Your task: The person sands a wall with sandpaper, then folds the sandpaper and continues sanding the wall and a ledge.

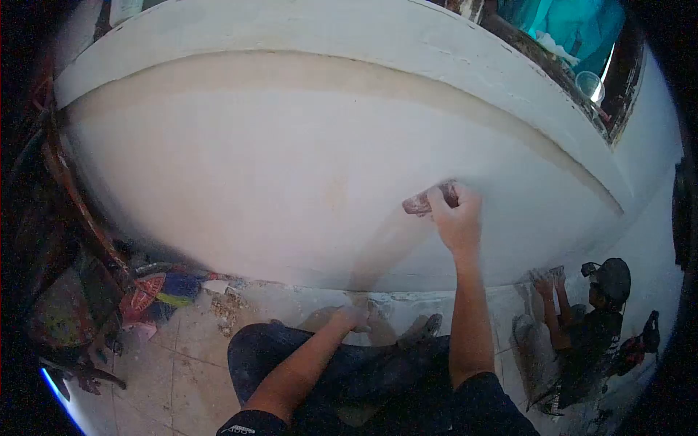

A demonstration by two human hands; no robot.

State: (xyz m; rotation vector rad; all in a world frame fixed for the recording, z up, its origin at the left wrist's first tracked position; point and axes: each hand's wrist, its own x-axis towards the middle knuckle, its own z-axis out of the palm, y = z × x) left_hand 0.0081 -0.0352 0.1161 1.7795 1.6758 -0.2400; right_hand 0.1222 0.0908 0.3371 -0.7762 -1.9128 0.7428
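Your right hand [458, 218] grips a small brownish sanding pad [423, 203] against the smooth white wall [254, 167]. Your left hand [354, 317] rests loosely closed on your knee.

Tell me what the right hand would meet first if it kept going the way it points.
The right hand already presses a worn sanding pad against the white wall. Pushed straight on, it would probably just meet that wall; depth is hard to judge.

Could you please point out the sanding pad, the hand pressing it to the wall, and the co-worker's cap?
sanding pad [420, 204], head view, exposed left end.
right hand [458, 218], head view, back of hand.
co-worker's cap [615, 277], head view, crown.
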